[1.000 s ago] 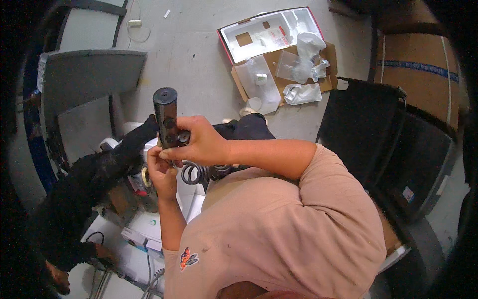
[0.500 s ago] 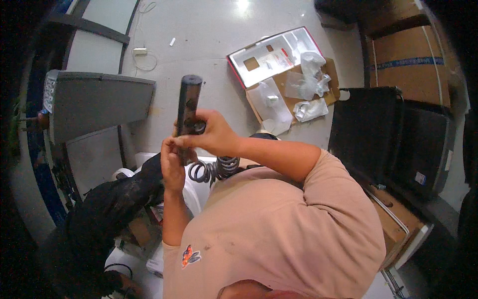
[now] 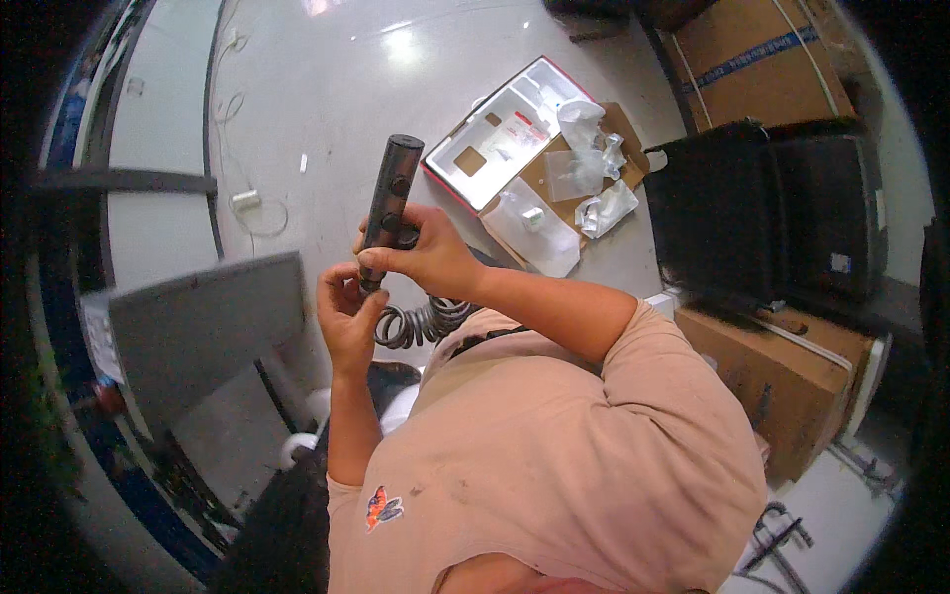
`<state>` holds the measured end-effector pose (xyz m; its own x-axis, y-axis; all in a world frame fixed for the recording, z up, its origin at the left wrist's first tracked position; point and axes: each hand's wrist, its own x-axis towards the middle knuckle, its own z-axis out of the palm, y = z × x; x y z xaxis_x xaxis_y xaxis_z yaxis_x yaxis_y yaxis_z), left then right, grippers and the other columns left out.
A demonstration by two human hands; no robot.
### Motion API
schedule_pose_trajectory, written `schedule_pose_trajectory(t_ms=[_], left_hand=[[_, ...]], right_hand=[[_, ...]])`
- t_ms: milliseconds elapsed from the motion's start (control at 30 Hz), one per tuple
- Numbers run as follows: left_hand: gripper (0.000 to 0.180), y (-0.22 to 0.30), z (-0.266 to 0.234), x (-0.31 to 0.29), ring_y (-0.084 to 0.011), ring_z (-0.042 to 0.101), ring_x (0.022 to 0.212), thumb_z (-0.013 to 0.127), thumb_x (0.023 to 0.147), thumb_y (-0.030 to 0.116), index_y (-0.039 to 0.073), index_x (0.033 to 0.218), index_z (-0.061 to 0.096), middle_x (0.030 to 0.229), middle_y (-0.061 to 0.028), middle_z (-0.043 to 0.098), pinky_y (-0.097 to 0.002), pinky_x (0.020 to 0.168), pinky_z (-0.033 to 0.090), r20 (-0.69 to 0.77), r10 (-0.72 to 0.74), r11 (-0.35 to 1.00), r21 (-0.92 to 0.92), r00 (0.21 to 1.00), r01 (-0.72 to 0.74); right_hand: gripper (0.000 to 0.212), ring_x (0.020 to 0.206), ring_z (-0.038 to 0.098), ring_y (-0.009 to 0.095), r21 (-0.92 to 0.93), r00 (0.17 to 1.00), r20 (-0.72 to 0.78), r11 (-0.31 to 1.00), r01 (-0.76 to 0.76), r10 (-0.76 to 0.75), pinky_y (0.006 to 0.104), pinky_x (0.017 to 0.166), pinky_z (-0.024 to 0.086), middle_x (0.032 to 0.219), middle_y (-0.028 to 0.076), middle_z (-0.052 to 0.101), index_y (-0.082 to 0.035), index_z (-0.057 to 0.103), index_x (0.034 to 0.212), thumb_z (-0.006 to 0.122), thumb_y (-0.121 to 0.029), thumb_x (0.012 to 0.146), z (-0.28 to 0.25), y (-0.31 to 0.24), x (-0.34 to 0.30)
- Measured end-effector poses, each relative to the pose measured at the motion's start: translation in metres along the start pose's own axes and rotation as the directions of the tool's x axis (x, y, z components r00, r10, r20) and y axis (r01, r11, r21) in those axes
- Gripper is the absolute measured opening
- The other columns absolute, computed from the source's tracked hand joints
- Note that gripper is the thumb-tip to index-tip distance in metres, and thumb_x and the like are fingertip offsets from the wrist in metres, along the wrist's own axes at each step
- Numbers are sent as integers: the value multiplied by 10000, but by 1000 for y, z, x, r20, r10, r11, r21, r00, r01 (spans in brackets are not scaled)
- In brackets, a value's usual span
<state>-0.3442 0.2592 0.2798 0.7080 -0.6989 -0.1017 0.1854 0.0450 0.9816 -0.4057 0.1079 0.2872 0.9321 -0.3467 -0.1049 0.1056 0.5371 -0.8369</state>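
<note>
A dark, cylinder-shaped handheld device [image 3: 388, 193] with round knobs or buttons on its side stands tilted in front of my chest. My right hand [image 3: 435, 259] wraps round its lower half, thumb across the front. Just below, my left hand [image 3: 346, 315] pinches the narrow bottom end between thumb and fingers. A grey coiled cable [image 3: 421, 323] hangs beside the device's lower end, under my right forearm; where it joins is partly hidden by my hands.
On the floor ahead lies an opened box with a white foam insert [image 3: 465, 139], plastic bags [image 3: 584, 148] on its flap. A grey panel [image 3: 213, 317] stands at left. Black cases [image 3: 712, 218] and cardboard cartons [image 3: 767, 376] stack up at right. A thin white cable [image 3: 245, 201] trails across the floor.
The view has shifted and turned. My left fingers have moved down to the device's bottom end and its tip now leans further right. The dark-clothed shape at lower left shows less.
</note>
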Motion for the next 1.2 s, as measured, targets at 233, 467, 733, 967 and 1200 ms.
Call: schedule_pose_trajectory(t_ms=[233,467,733,967,1200], left_hand=[[287,30,5,166,-125,566,705,580,779,6,25,1042,467,842,-56,558,-226,620,455,133,-276,958,-37,952,283],[260,47,27,307,-77,540,651,627,793,114,-3,997,517,768,-27,580,-207,599,435,311,-114,972,231,943,42],[268,45,48,455,-106,555,638,574,844,197,-1,1001,485,748,-49,566,-246,617,465,592,-225,970,208,774,123],[215,33,35,568,-122,560,621,550,862,185,0,954,491,760,-75,573,-245,572,468,840,-358,912,221,407,346],[242,52,88,678,-106,541,679,633,799,113,-6,963,502,848,-55,543,-237,565,453,896,-294,946,321,333,-29]], right_hand=[[272,728,576,105,3,990,-135,1000,31,-31,243,677,476,840,53,611,5,549,950,675,-93,730,-48,-45,115],[250,737,580,95,-85,916,-351,981,175,-194,194,636,473,894,64,619,-26,549,982,632,-26,746,-92,-98,219],[233,560,473,28,-74,774,-575,959,274,-266,135,451,343,868,60,621,-49,548,967,637,-60,752,-137,-126,307],[240,513,453,31,-130,496,-802,908,399,-333,158,422,331,792,49,631,-34,570,931,678,-129,739,-134,-111,370],[237,463,375,18,-229,227,-895,834,501,-383,145,406,299,832,86,620,-32,559,923,677,-116,735,-171,-160,439]])
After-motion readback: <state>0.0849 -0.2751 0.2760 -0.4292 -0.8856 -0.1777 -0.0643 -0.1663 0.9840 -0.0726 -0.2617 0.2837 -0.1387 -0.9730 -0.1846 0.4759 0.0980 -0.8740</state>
